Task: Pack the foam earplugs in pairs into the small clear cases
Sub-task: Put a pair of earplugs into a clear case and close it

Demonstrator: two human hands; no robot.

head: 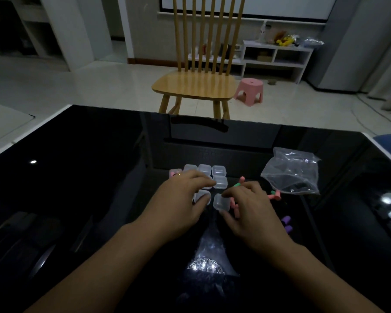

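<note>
- A small clear case (221, 202) sits on the black counter (88, 177) toward the near edge, held in the right hand (251, 213), thumb at its near side and fingertips (227, 194) curled over its top.
- The left hand (181, 199) pinches a second case (202, 196) just beside the first, thumb under it and fingers arched over the stack behind.
- Five or so more clear cases (204, 169) stand in a tight cluster just beyond the left hand, toward the far edge; whether any holds a pair cannot be told, though the leftmost shows pink.
- Loose foam earplugs (274, 196), pink and green, lie scattered on the counter to the right of the right hand, with two purple earplugs (286, 223) nearer the near edge.
- A crumpled clear plastic bag (291, 172) lies toward the right edge, well apart from the cases.
- Likely risks: both hands are occupied with cases, so an earplug pickup means releasing one; the smooth glossy counter could let a light case skid away; the right wrist hangs near the loose plugs and could sweep them toward the edge; dim light makes matching colours for a pair error-prone.
</note>
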